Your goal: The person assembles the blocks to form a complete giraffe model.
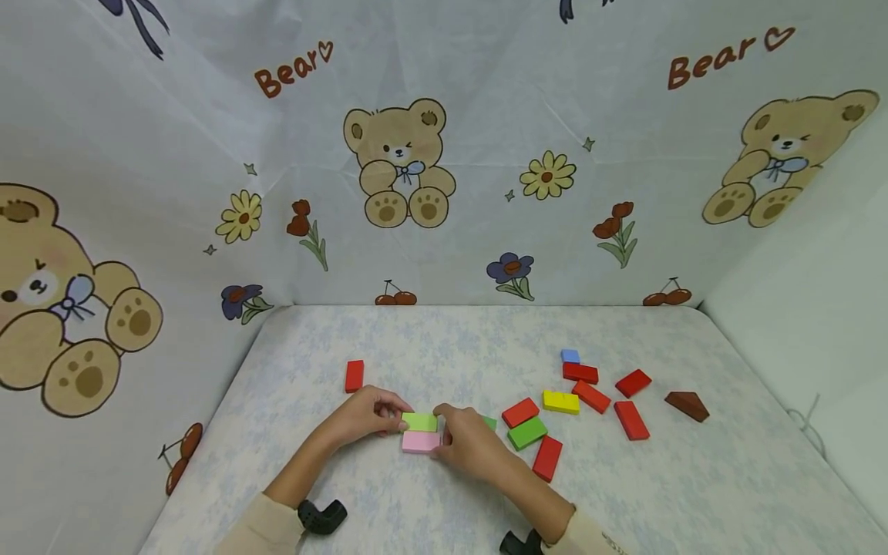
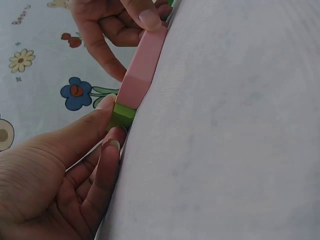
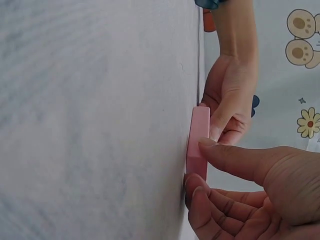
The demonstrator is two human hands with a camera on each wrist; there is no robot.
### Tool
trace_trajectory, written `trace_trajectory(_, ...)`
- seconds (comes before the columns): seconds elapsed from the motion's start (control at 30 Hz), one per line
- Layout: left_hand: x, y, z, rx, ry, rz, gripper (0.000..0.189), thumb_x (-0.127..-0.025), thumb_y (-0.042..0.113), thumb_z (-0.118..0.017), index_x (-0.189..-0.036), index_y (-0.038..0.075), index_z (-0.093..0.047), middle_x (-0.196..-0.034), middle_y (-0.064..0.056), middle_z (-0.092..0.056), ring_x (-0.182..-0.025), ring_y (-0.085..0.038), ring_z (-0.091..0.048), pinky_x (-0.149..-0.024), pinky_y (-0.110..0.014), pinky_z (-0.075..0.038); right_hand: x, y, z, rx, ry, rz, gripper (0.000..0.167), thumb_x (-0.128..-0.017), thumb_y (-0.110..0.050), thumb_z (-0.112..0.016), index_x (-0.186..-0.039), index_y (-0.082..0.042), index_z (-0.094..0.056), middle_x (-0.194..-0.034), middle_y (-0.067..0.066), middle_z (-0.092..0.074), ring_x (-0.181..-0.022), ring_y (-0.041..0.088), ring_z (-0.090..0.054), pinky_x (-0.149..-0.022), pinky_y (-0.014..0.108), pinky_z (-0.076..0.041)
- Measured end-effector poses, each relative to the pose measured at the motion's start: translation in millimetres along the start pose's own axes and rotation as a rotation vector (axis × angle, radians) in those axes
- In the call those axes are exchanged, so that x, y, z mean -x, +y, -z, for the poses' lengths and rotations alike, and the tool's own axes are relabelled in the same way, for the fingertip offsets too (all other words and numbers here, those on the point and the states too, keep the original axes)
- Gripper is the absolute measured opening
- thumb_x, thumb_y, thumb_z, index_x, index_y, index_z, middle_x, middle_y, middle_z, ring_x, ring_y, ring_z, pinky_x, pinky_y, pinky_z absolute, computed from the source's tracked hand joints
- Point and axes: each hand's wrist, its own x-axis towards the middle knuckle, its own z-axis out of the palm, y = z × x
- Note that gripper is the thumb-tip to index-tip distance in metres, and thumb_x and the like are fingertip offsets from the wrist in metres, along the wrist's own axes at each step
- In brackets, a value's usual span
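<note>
A light green block [image 1: 420,422] and a pink block [image 1: 420,442] lie long side against long side on the table. My left hand [image 1: 368,412] pinches the green block's left end between thumb and finger, as the left wrist view shows at the green end [image 2: 121,116]. At the other end, my right hand [image 1: 472,443] holds the pink block, its thumb [image 3: 225,155] against the pink face [image 3: 199,130] and fingers curled at the block's end. One right finger reaches the green block's right corner. The green block is hidden in the right wrist view.
Right of my right hand lie several red blocks [image 1: 547,459], a green block [image 1: 527,433], a yellow block [image 1: 560,402] and a blue block [image 1: 570,356]. A brown block [image 1: 687,405] lies farther right. One red block [image 1: 354,376] lies behind my left hand. Another green block [image 1: 490,422] is partly hidden.
</note>
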Motion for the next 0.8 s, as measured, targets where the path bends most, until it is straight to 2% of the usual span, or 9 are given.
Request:
trace_trajectory(0.23, -2.7, 0.0, 0.0, -0.012, -0.001, 0.003, 0.021, -0.084, 0.021, -0.086, -0.104, 0.017, -0.080, -0.073, -0.001, -0.064, -0.058, -0.012, -0.052, -0.054, -0.023, -0.045, -0.9, 1.6, -0.1, -0.025, 0.010, -0.002, 0.053, -0.082, -0.010, -0.086, -0.128, 0.002, -0.062, -0.068, -0.005, -0.055, -0.058, 0.005, -0.047, -0.051, 0.020, -0.040)
trace_trajectory(0.43, -0.6, 0.3, -1.9, -0.029, -0.020, -0.027, 0.029, -0.080, 0.021, -0.089, -0.107, 0.019, -0.079, -0.082, -0.002, -0.067, -0.065, -0.013, -0.054, -0.058, -0.024, -0.046, 0.8, 2.0, -0.9, -0.032, 0.015, -0.004, 0.053, -0.080, -0.012, -0.087, -0.125, 0.000, -0.062, -0.067, -0.005, -0.054, -0.057, 0.005, -0.047, -0.050, 0.021, -0.040)
trace_trajectory(0.8, 1.0, 2.0, -2.4, 0.008, -0.024, -0.031, 0.033, -0.080, 0.015, -0.088, -0.111, 0.017, -0.079, -0.086, -0.004, -0.068, -0.067, -0.017, -0.056, -0.059, -0.024, -0.046, 1.4, 2.7, 2.3, -0.037, -0.006, -0.036, 0.057, -0.082, -0.017, -0.087, -0.130, -0.001, -0.061, -0.068, -0.005, -0.055, -0.056, 0.006, -0.048, -0.049, 0.021, -0.040)
